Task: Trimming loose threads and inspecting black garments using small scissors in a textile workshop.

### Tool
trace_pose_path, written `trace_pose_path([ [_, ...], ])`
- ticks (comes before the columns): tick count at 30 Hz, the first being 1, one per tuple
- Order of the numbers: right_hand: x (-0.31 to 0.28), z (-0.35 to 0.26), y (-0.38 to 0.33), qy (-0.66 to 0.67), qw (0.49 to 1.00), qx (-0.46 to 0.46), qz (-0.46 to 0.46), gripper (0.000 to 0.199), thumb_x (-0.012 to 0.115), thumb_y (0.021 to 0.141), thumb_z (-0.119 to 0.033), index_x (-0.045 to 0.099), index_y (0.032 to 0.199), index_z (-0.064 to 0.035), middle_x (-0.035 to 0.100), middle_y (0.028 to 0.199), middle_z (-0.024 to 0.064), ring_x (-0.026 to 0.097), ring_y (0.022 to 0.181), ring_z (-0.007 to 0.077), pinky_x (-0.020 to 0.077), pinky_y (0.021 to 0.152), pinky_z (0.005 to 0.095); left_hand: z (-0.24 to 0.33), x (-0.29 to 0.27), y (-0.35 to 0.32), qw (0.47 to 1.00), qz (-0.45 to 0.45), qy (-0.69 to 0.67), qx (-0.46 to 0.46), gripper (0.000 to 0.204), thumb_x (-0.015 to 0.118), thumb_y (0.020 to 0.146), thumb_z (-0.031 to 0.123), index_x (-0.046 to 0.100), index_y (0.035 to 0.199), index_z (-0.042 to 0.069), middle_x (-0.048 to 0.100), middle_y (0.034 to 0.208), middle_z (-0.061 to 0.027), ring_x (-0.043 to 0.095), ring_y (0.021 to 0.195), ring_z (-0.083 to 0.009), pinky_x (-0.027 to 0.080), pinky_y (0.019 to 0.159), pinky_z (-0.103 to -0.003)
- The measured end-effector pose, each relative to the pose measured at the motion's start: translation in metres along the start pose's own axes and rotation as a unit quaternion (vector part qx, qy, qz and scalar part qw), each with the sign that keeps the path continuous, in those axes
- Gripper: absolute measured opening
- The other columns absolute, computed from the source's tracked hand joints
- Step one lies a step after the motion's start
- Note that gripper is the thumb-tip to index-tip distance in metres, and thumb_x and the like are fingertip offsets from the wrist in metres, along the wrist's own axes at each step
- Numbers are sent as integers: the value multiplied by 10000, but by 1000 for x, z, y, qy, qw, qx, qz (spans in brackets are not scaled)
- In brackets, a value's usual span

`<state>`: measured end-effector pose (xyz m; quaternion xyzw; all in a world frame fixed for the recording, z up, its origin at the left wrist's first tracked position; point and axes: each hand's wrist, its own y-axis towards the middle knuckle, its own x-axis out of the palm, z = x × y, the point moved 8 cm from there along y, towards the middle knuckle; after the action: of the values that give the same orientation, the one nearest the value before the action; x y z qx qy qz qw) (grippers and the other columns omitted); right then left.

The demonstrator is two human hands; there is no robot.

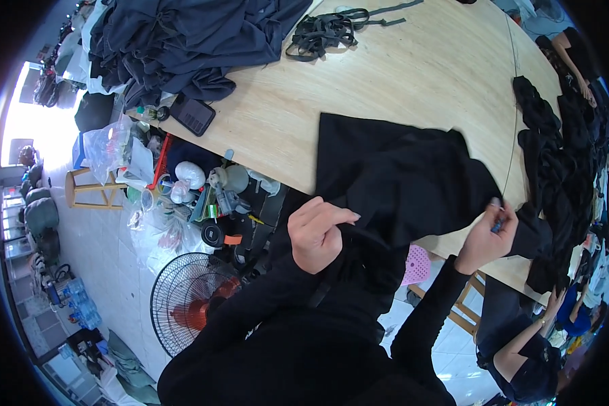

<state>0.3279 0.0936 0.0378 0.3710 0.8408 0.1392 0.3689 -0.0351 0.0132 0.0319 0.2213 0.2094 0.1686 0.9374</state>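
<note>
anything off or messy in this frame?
Nothing damaged or spilled. The black garment hangs half off the wooden table edge, gripped by the left hand and right hand. Dark straps lie tangled, and the dark fabric pile is heaped loosely.

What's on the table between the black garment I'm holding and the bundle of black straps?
Nothing: in the head view, only bare wooden table lies between the black garment and the straps.

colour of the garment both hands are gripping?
Plain black fabric garment, no pattern visible; it lies on the light wooden table. Head view.
</note>
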Motion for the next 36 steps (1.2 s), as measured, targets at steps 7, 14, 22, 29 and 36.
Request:
trace_pose_path([
  [7, 34, -48, -104, 102, 929, -2, -355, 295, 862, 893, -118, 760, 1162, -50, 787, 1077, 113, 764, 1025, 253, 579, 853, 340, -53, 5, -16, 981, 3, 3, -192, 256, 695, 829, -158, 793, 972, 31, 707, 1065, -103, 728, 868, -259, 551, 741, -316],
  [14, 53, -51, -152, 65, 934, -37, -349, 395, 854, 761, 40, 715, 1130, 14, 720, 1071, 196, 739, 979, 379, 588, 819, 397, -56, 13, -6, 990, -14, 87, -106, 231, 740, 772, -137, 711, 913, 44, 659, 1035, -109, 670, 1007, -304, 550, 856, -399],
  [22, -14, -46, -55, -27, 986, -92, -136, 427, 729, 710, 145, 754, 1110, -2, 738, 970, 160, 740, 803, 356, 582, 708, 377, -8, 57, -2, 993, -104, 24, 39, 306, 689, 726, -166, 699, 960, 31, 658, 994, -132, 690, 881, -322, 564, 754, -377],
  [29, -17, -8, -91, -32, 934, -169, -313, 434, 693, 719, 175, 762, 1116, 14, 762, 1028, 169, 777, 896, 349, 604, 759, 367, -30, 73, -1, 990, -129, 2, -47, 347, 709, 765, -104, 745, 1084, 28, 703, 1090, -116, 693, 1014, -331, 564, 870, -399],
  [36, -50, 23, -48, -120, 960, -206, -150, 358, 740, 817, 111, 755, 1157, 1, 761, 1046, 185, 771, 937, 379, 608, 791, 408, -48, 64, 33, 971, -234, 39, 40, 479, 915, 808, 233, 765, 1238, 83, 714, 1364, -109, 615, 1377, -351, 457, 1138, -464],
])
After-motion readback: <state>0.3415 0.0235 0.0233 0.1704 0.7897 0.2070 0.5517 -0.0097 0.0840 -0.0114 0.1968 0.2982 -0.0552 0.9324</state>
